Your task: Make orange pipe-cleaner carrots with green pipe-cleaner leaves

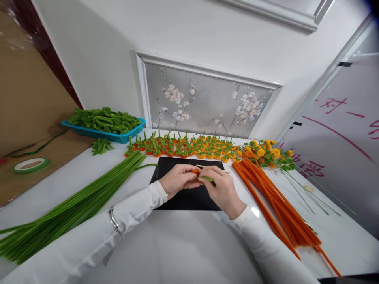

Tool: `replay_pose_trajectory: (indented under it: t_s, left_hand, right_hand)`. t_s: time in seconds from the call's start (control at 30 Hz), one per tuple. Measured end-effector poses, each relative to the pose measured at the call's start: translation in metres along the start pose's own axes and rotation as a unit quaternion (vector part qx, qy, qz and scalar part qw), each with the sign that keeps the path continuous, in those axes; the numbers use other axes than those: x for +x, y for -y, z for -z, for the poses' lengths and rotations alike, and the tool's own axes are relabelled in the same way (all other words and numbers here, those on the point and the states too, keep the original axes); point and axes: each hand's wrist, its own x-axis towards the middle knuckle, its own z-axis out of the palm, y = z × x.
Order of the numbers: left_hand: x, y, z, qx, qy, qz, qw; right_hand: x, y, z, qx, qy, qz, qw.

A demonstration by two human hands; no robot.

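Over a black mat (183, 199), my two hands meet around a small orange pipe-cleaner pumpkin (196, 171). My left hand (179, 179) pinches it from the left side. The fingers of my right hand (220, 187) close on a short green pipe cleaner (208, 178) at the pumpkin's right. Fingers partly hide both pieces. A thin pale stick (201, 166) lies on the mat just behind my hands. Behind the mat stand several rows of finished orange pumpkins (170, 149) with green stems.
Long green pipe cleaners (89, 197) lie at the left, long orange ones (275, 201) at the right. A blue basket (118, 137) of green loops stands at the back left, near short green pieces (101, 146). Yellow-orange flowers (260, 152) are at the back right; green tape (31, 165) lies far left.
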Motion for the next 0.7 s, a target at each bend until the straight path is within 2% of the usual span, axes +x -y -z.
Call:
replay_pose_trajectory:
  t_s: [0.1, 0.23, 0.37, 0.5, 0.7]
  left_hand:
    - [0.000, 0.000, -0.001, 0.009, -0.003, 0.003, 1.000]
    - [0.001, 0.002, 0.001, 0.022, 0.000, 0.011, 1.000]
    - [0.004, 0.005, 0.004, 0.011, 0.013, -0.035, 0.999]
    - [0.007, 0.007, -0.001, -0.009, -0.021, -0.070, 0.997]
    - [0.005, 0.009, -0.007, 0.008, -0.073, -0.131, 0.989]
  right_hand:
    - [-0.001, -0.005, -0.003, -0.045, 0.018, 0.050, 0.998]
    - [0.000, -0.011, -0.007, -0.099, 0.035, 0.071, 0.992]
    - [0.004, -0.012, -0.010, -0.134, 0.021, 0.079, 0.988]
    - [0.006, -0.010, -0.012, -0.148, -0.004, 0.072, 0.986]
    - [0.007, -0.007, -0.013, -0.085, -0.024, 0.036, 0.995]
